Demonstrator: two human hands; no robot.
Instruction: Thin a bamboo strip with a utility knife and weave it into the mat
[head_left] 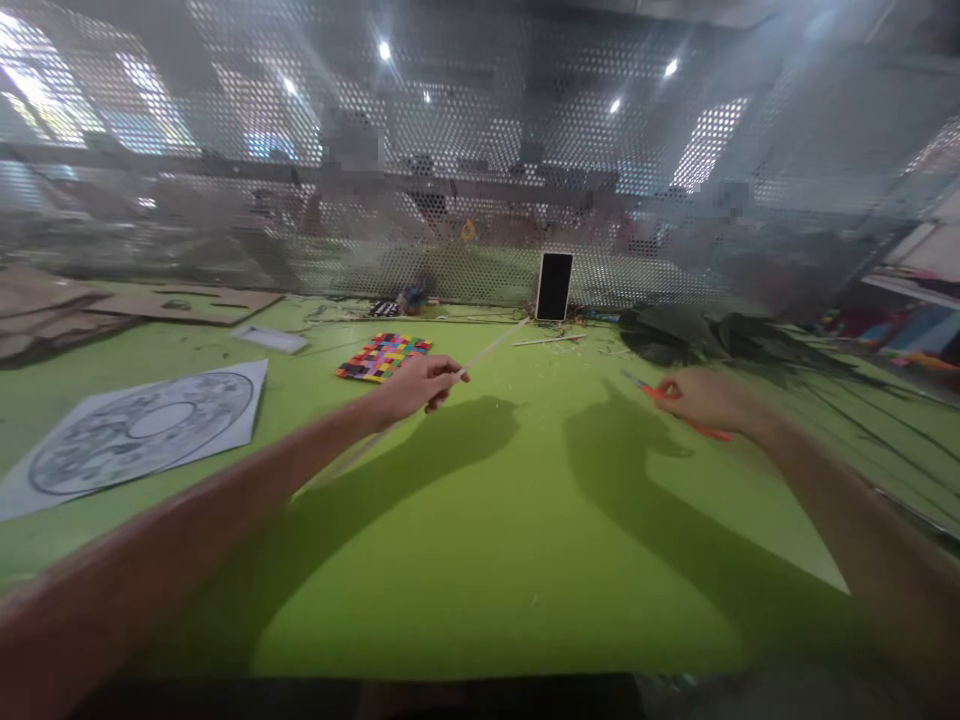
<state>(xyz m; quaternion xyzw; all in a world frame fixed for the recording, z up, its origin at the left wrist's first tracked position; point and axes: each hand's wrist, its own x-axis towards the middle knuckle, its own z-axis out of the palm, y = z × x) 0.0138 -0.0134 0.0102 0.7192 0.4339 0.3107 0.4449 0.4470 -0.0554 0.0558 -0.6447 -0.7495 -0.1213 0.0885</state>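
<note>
My left hand (420, 386) is closed in a pinch, with a thin pale strip (491, 350) at its fingertips. The strip slants across the green table, from near the phone-like device toward my left forearm. Just behind that hand lies a small mat of woven, many-coloured squares (381, 356), partly covered by the fingers. My right hand (705, 398) holds orange-handled scissors (657, 391), their metal tips pointing left and slightly away from me. This hand is a little blurred, and I cannot tell whether the blades are parted. A wide gap of bare table separates the two hands.
A sheet with a printed ring design (161, 420) lies at left, with cut cardboard (180, 304) behind it. Near the mesh screen (480, 180) stands a dark-screened device (554, 287). Thin offcuts (551, 340) lie before it. Dark long-stemmed leaves (690, 335) spread at right.
</note>
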